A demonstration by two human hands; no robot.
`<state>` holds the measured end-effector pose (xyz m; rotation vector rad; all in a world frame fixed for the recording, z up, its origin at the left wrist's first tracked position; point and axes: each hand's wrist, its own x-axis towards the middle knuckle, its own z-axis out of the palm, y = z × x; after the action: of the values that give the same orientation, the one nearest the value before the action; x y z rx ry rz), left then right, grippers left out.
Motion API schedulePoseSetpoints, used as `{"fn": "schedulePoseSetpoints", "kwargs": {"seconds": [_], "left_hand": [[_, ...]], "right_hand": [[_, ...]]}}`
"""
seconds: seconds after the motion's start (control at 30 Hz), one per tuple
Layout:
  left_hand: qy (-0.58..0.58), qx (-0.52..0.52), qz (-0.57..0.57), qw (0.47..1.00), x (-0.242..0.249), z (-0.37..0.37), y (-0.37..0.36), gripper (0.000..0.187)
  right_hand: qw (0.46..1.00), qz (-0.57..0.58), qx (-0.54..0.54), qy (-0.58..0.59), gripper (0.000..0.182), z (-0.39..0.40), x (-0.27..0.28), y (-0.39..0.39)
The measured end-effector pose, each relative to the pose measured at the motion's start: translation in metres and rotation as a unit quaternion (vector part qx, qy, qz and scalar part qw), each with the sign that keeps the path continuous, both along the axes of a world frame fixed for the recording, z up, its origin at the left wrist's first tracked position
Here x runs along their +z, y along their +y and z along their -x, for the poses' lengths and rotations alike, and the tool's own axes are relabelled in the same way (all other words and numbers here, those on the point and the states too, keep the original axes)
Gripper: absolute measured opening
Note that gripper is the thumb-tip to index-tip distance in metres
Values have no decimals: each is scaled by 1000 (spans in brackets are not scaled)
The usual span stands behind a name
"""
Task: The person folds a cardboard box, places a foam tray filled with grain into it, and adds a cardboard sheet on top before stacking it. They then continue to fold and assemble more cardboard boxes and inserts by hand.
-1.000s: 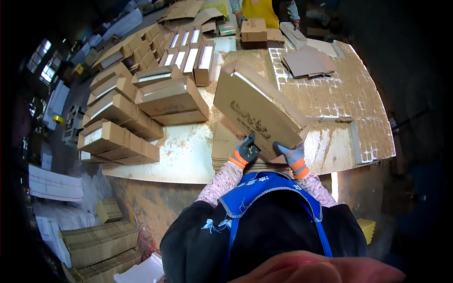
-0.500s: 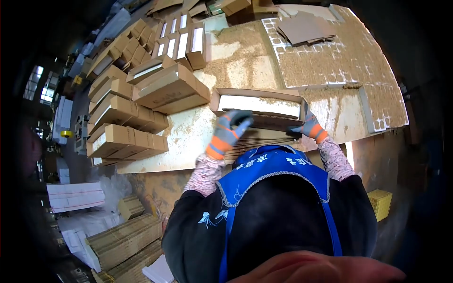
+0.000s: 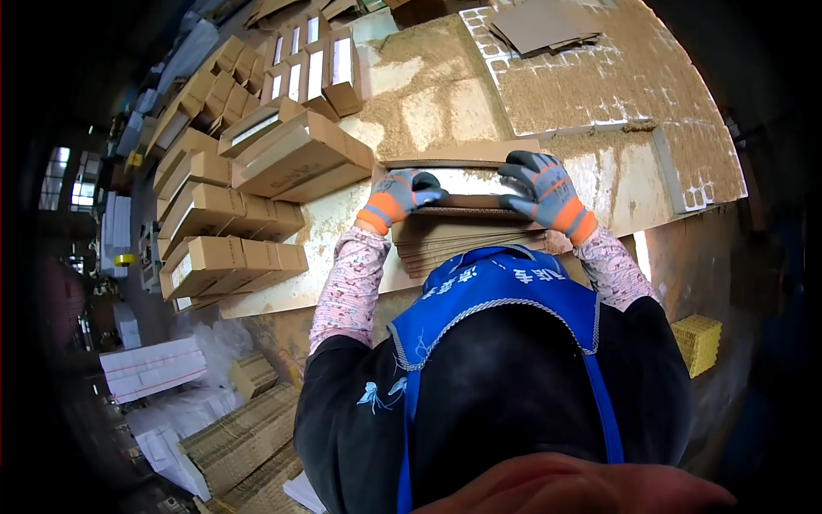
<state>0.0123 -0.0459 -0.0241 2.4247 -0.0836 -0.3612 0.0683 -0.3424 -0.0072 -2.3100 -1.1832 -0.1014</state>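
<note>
Carton, left hand and right hand touching — grips half-curled

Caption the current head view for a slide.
Gloved left hand and right hand on an open cardboard box with white contents, stacked cardboard in the foreground.

Bright over the counter, with glare on its bare patches; bright too at the windows far left; black and bowed toward the edges.
</note>
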Motion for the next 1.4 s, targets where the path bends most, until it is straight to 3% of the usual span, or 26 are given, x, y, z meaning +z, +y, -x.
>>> {"fn": "schedulePoseSetpoints", "kwargs": {"seconds": [0.1, 0.17, 0.2, 0.37, 0.43, 0.5, 0.57, 0.6, 0.63, 0.7, 0.73, 0.77, 0.83, 0.9, 0.93, 0.97, 1.03, 1.07, 1.1, 1.17, 1.23, 1.3, 1.4], "left_hand": [[-72, -47, -265, 961, -9, -9, -8, 40], [-74, -70, -313, 944, 3, -15, -17, 41], [-78, -89, -360, 925, 13, -18, -23, 43], [-7, -100, -390, 915, 27, -35, -48, 38], [-185, -168, -430, 867, 20, -28, -62, 40], [-194, -205, -422, 861, 24, -22, -71, 43], [26, -199, -318, 926, 21, -19, -68, 48], [109, -171, -199, 959, 14, -25, -55, 51], [110, -129, -97, 981, 8, -26, -43, 55], [114, -114, -121, 979, 4, -28, -43, 50], [116, -111, -120, 980, 2, -27, -41, 50], [142, -95, -69, 983, 0, -28, -39, 47], [165, -75, -21, 983, -6, -24, -35, 44], [40, -76, -40, 995, -4, -17, -36, 36], [102, -87, -55, 989, 3, -19, -37, 37], [101, -88, -55, 989, 9, -17, -42, 37], [-24, -128, -310, 942, 16, -12, -57, 43], [33, -130, -357, 924, 28, -13, -66, 50], [35, -130, -357, 924, 32, -13, -68, 50], [112, -123, -348, 922, 34, -14, -69, 50], [114, -135, -342, 923, 20, -15, -62, 48], [112, -113, -279, 947, 15, -15, -57, 45], [122, -125, -245, 954, 5, -9, -51, 53]], "right_hand": [[999, -24, -35, 30, 40, -11, -7, 10], [993, 54, -62, 89, 42, -18, -2, 15], [990, 102, -64, 68, 52, -21, -3, 19], [980, 153, -113, 59, 74, -23, 0, 35], [962, 240, -126, 17, 74, -19, -2, 36], [962, 232, -147, -3, 72, -16, -1, 33], [955, 241, -167, 53, 71, -12, 4, 30], [958, 217, -179, 58, 66, -9, 3, 31], [958, 217, -179, 61, 66, -7, 1, 29], [994, -38, -101, 8, 59, -6, -1, 20], [965, -212, -90, 124, 53, -6, 1, 14], [925, -309, -128, 180, 49, -9, -11, 6], [817, -415, -162, 367, 50, -23, -31, -23], [841, -230, -224, 436, 50, -19, -49, -44], [798, -249, -212, 506, 54, -15, -54, -45], [844, -296, -210, 396, 56, -8, -63, -38], [933, -247, -237, 112, 58, -3, -32, -31], [949, -214, -231, -23, 49, -4, -14, -26], [949, -213, -231, -21, 49, -1, 5, -19], [983, -81, -76, 147, 34, 7, 31, 1], [989, 25, 45, 140, 28, 5, 18, 28], [961, 210, 60, 169, 30, 3, 6, 52], [957, 205, 67, 192, 31, -6, -7, 62]]}}
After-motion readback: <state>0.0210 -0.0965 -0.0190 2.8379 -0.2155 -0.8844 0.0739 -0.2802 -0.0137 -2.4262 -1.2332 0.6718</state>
